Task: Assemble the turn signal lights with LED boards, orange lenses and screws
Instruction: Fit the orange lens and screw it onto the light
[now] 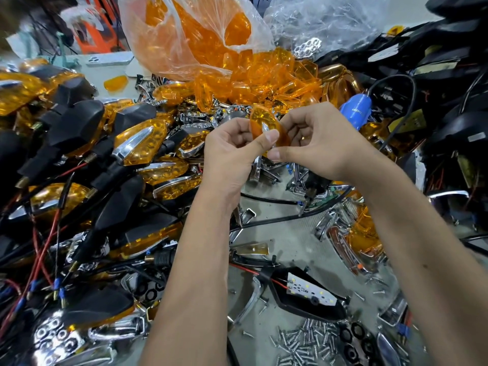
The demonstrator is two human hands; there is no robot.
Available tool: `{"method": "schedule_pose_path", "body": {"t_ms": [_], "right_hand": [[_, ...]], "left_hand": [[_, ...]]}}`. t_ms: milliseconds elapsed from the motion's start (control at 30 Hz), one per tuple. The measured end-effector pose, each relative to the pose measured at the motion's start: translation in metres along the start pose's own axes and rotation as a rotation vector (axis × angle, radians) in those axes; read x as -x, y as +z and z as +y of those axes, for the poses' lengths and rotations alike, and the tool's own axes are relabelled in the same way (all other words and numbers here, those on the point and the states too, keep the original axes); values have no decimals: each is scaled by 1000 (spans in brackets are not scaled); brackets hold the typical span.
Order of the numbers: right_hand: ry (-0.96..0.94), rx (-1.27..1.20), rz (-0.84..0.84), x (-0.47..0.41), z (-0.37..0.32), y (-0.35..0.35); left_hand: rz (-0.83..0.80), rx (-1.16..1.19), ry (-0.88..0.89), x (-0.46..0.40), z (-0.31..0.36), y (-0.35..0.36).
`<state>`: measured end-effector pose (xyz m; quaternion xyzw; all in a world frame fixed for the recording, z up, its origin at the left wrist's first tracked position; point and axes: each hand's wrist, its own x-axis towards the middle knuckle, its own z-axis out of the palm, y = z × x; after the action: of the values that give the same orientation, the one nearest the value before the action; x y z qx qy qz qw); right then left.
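The big plastic bag (195, 35) full of orange lenses sits at the back of the table (285, 233). In front of the bag, held up in the air, is one orange lens (260, 122). Both hands hold it. The left hand (232, 151) has its fingers curled round the lens's left side, with the thumb pressed on the front. The right hand (317, 143) pinches the right side, thumb under the lens.

The lens looks light, thin and hard, like a shiny shell. It is see-through orange with little bumps and a small silver strip (264, 127) on it. I think it is smooth and could slip, and it could crack if squeezed hard. The edges look like the best place to hold it.

Nearer than the bag, low on the table, lies a black housing (298, 305) with a white LED board (310, 289) in it. Nearer still is a pile of small screws (303, 344).
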<state>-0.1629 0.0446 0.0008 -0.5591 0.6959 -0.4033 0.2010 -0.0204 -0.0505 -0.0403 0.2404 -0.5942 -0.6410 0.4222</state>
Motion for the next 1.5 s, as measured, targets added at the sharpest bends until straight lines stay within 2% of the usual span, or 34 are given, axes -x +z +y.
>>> {"method": "schedule_pose_path", "body": {"t_ms": [233,500,667,800,933,1000,1067,1133,1200,1333,1500], "right_hand": [[22,-31,-32,0,4,4],[-16,-117,29,1,0,5],[-30,77,46,0,-1,-11],[-58,280,17,-2,-9,-8],[-94,209,-129,-1,-15,-7],[-110,115,-96,2,-12,-15],[-110,73,16,3,-7,-23],[-65,124,123,2,2,-27],[-10,245,158,0,13,-29],[67,489,30,2,23,-30],[143,531,-57,2,22,-39]], "left_hand": [[-5,-74,-12,0,-3,3],[-23,-46,18,-3,0,-1],[-51,-164,-5,-1,3,-1],[-103,-32,-170,2,12,-2],[-91,-84,-158,3,11,-3],[-66,-72,-146,3,11,-5],[-32,-86,-125,3,11,-7],[21,-128,-106,2,10,-9],[55,-157,-97,2,8,-10],[55,-195,-97,0,7,-8],[52,-230,-128,1,7,-6]]}}
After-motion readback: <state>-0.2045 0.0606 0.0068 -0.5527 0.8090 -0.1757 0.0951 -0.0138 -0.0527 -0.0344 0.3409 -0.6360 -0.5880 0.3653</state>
